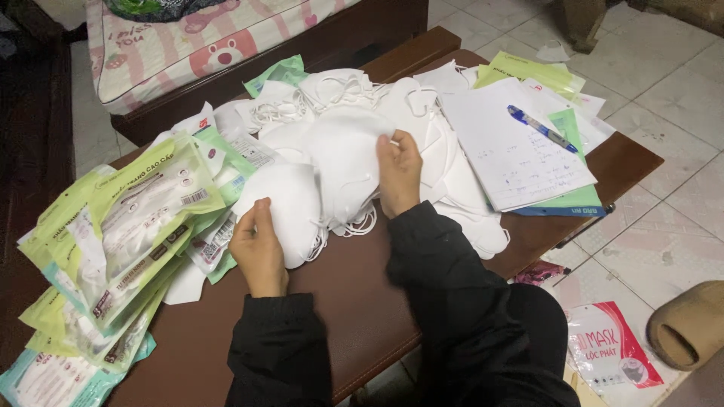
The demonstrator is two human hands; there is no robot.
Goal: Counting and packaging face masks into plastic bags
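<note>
The left hand (259, 249) is closed on the lower edge of a white mask (283, 203), thumb on top; the fingers under it are hidden. The right hand (399, 172) pinches the edge of a second mask (343, 162), fingers curled, and only the back of the hand shows. Both masks lie near the middle of the brown table (354, 301), on the front of a heap of masks (339, 105) that goes to the far edge. The masks are soft, cup-shaped, matte white fabric with thin ear loops; where one ends and the next begins is hard to see, so probably there are many.

At the left edge a stack of flat packets (113, 241) lies fanned, glossy plastic, light green with clear windows; the lowest are cut off by the frame. At the right edge white sheets of paper (505, 151) carry a blue pen (541, 129), with green packets half hidden below them. On the tiled floor (664, 90) lies a red and white packet (607, 350), and beside it a tan slipper (690, 324), partly cut off.
</note>
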